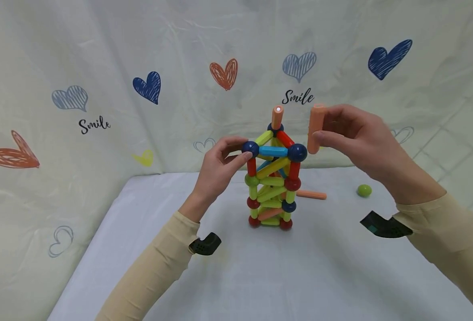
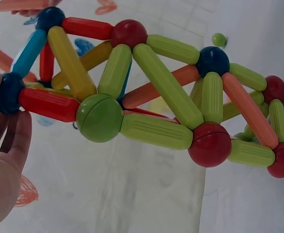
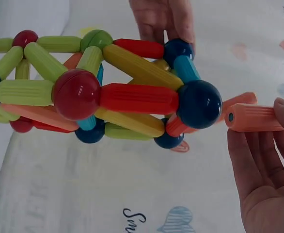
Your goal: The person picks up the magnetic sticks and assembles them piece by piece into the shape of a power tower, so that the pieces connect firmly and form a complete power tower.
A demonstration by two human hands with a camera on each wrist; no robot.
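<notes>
A tower of magnetic rods and balls (image 1: 274,182) stands upright on the table, built of green, red, yellow, blue and orange pieces. With thumb and fingers, my left hand (image 1: 223,165) pinches the dark blue ball (image 1: 250,148) at its top front left corner. My right hand (image 1: 365,142) holds an orange magnetic rod (image 1: 316,129) nearly upright, close beside and above the dark blue ball (image 1: 297,152) at the top front right. In the right wrist view, the bare end of the held rod (image 3: 253,117) faces that ball across a gap. Another orange rod (image 1: 277,117) points up from the rear top ball.
A loose orange rod (image 1: 312,195) lies on the table behind the tower to the right. Farther right lies a green ball (image 1: 364,191). The white tabletop (image 1: 252,272) meets a pale cloth (image 1: 172,111) printed with hearts at the back.
</notes>
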